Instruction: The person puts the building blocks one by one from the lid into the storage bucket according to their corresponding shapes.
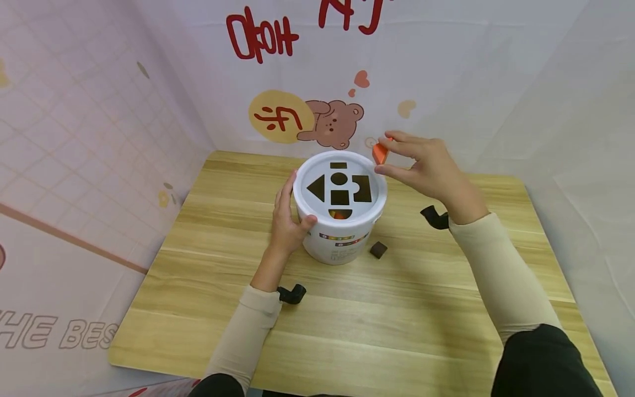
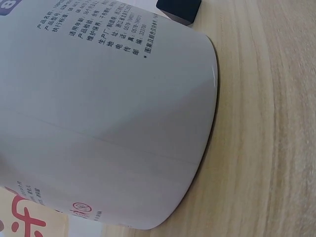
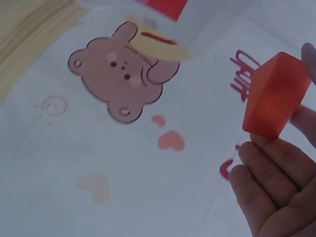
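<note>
A white bucket (image 1: 331, 251) stands upright on the table, topped by a white lid (image 1: 308, 170) with several shaped holes, among them a triangle, a circle and rectangles. My left hand (image 1: 288, 229) grips the bucket's left side, its thumb near the front rim; the left wrist view shows only the bucket's printed wall (image 2: 123, 98). Up beside the lid's right rim, my right hand (image 1: 429, 165) pinches an orange-red block (image 1: 380, 154) between thumb and fingers. Close up, the right wrist view shows the block's (image 3: 276, 94) slanted, flat faces. Through the front hole something orange and yellow shows inside.
A small dark block (image 1: 378, 250) lies on the wooden table (image 1: 208, 264), just right of the bucket's base. Behind the table hangs a white printed backdrop (image 1: 436, 71) with a bear. Black wrist-worn pieces (image 1: 292, 294) stick out by both cuffs.
</note>
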`<state>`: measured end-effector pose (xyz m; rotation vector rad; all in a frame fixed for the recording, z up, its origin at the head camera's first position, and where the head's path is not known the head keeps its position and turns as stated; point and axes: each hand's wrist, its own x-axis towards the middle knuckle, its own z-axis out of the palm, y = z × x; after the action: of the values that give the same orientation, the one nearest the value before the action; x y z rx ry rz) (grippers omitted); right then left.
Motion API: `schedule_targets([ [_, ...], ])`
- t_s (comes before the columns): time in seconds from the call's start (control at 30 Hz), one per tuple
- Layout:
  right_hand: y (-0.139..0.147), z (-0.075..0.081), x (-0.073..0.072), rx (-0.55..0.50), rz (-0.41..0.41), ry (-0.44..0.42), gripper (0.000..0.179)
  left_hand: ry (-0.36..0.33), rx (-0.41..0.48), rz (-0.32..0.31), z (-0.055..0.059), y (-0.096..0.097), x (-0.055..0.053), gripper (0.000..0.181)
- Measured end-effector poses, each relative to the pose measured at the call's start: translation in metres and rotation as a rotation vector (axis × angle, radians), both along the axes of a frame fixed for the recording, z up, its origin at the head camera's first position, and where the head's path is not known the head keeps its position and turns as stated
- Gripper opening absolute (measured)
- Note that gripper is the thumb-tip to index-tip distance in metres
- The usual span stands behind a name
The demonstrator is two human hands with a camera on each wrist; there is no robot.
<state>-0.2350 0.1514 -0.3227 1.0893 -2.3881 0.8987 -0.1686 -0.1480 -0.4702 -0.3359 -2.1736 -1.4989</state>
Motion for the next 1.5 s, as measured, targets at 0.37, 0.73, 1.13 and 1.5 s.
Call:
schedule_targets([
  [0.37,-0.059,-0.004,-0.002,0.025,0.191,-0.053,0.056,0.016,0.003,-0.015,0.000,-0.001,0.000,0.128],
  [0.73,-0.086,-0.015,0.005,0.141,0.228,-0.164,0.055,0.007,-0.007,-0.023,0.000,0.000,0.000,0.124],
  [1.13,-0.092,-0.028,0.005,0.282,0.254,-0.228,0.066,0.016,-0.010,-0.027,-0.002,0.000,-0.002,0.126],
  [1.5,-0.039,-0.035,0.009,-0.010,0.094,-0.143,0.052,0.043,-0.008,-0.007,-0.004,-0.001,-0.003,0.128],
])
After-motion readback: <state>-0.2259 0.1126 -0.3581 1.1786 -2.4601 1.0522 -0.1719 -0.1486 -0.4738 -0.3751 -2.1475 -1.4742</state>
